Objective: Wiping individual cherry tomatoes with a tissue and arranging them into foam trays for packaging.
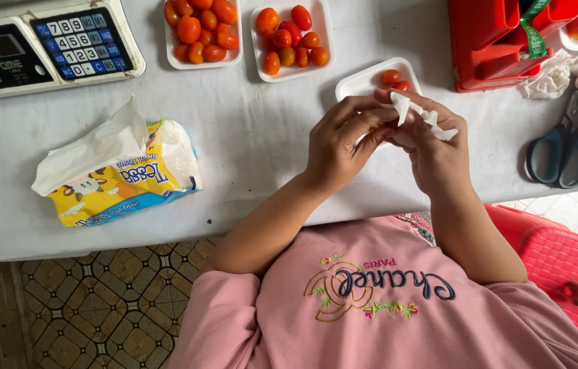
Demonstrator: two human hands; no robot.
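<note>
Tissue (417, 116), white and crumpled, sits pinched between both hands above the near middle of the bench (248, 137). Going left to right: a weighing scale (43, 44) at the far left corner, a yellow tissue pack (121, 174) near the front edge, two foam trays of cherry tomatoes (203, 31), a third small tray (371, 78) partly hidden behind the hands, a red dispenser (501, 41), then scissors (562, 147). The left hand (340, 147) and right hand (439, 154) both close their grip on the tissue, fingers curled around it.

Soft, even daylight, faint shadows, sharp focus throughout, slight wide-angle bending at edges.
</note>
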